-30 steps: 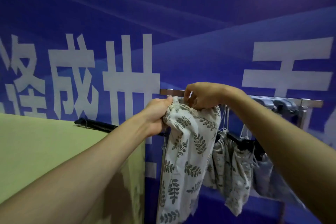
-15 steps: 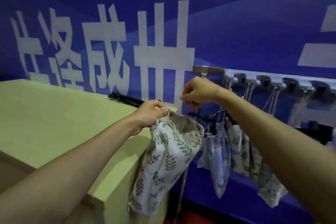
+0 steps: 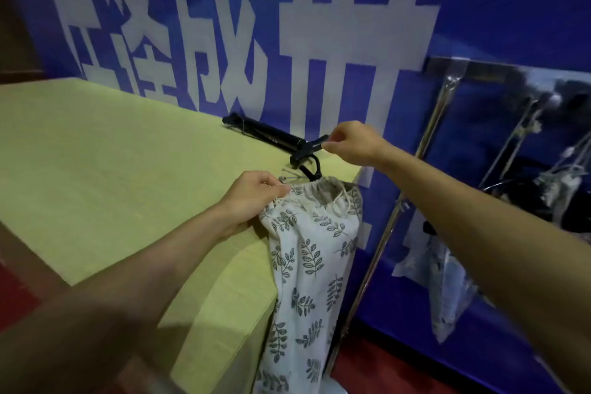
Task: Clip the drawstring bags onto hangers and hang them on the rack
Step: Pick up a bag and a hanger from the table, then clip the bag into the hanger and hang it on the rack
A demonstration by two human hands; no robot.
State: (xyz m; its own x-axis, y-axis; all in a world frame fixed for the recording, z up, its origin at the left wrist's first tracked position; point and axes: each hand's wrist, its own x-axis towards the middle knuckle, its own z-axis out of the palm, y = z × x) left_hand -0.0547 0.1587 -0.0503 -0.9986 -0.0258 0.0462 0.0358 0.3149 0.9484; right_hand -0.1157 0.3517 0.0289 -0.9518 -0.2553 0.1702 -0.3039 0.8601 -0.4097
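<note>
**One head-worn wide-angle view, aimed forward and down**

The scene is seen from the person's own head height, at arm's length. Both forearms are cut off by the lower corners and reach toward the middle of the frame. There the left hand [image 3: 252, 198] at the drawstring bag [image 3: 313, 265] and the right hand [image 3: 351, 144] at the black hanger [image 3: 307, 153] are caught close up. The yellow-green table [image 3: 96, 169] is looked down on at the left, and the blue wall [image 3: 495, 9] is faced beyond it. The metal rack [image 3: 438, 115] is taken in at the right edge, blurred. The red floor [image 3: 19, 291] is glimpsed along the bottom. Straight edges are bowed by the lens.
</note>
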